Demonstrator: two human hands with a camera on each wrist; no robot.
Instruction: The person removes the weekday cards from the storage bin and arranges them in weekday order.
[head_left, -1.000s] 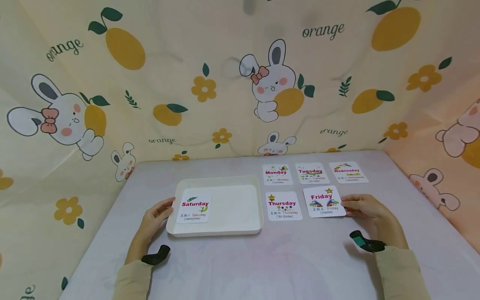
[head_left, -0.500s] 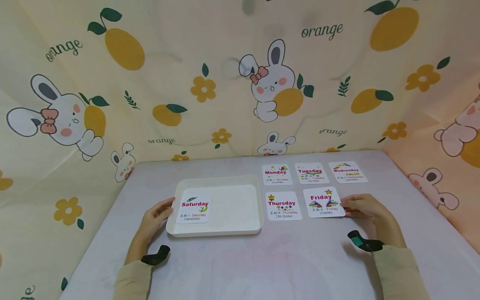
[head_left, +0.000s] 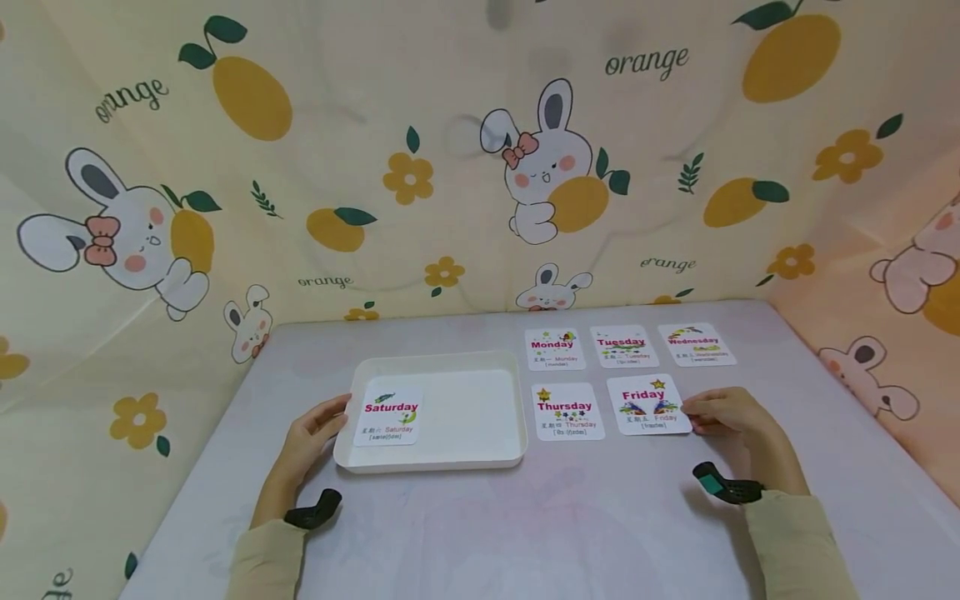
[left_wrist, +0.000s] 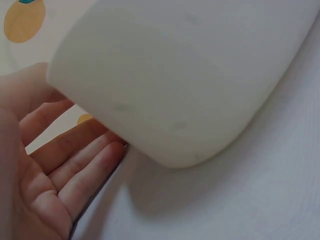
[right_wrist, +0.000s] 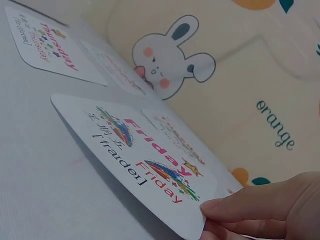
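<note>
My right hand [head_left: 731, 412] pinches the right edge of the Friday card [head_left: 647, 403] between thumb and fingers. In the right wrist view that card [right_wrist: 135, 165] tilts a little, its near edge casting a shadow on the cloth. The Thursday card [head_left: 567, 412] lies to its left. At the left, my left hand [head_left: 307, 437] holds the left end of a shallow white tray [head_left: 468, 462]; the left wrist view has its fingers [left_wrist: 82, 172] at the tray's edge. Inside the tray, on the left, lies the Saturday card [head_left: 387, 417].
Behind the Thursday and Friday cards, the Monday [head_left: 555, 349], Tuesday [head_left: 624, 347] and Wednesday [head_left: 697, 345] cards form a row. A pale cloth covers the table [head_left: 465, 533]. A printed curtain [head_left: 450, 108] with rabbits and oranges stands behind and on both sides.
The right wrist has shifted very slightly left while the fingers stay on the Friday card. The left hand, the tray and the other cards hold their places.
</note>
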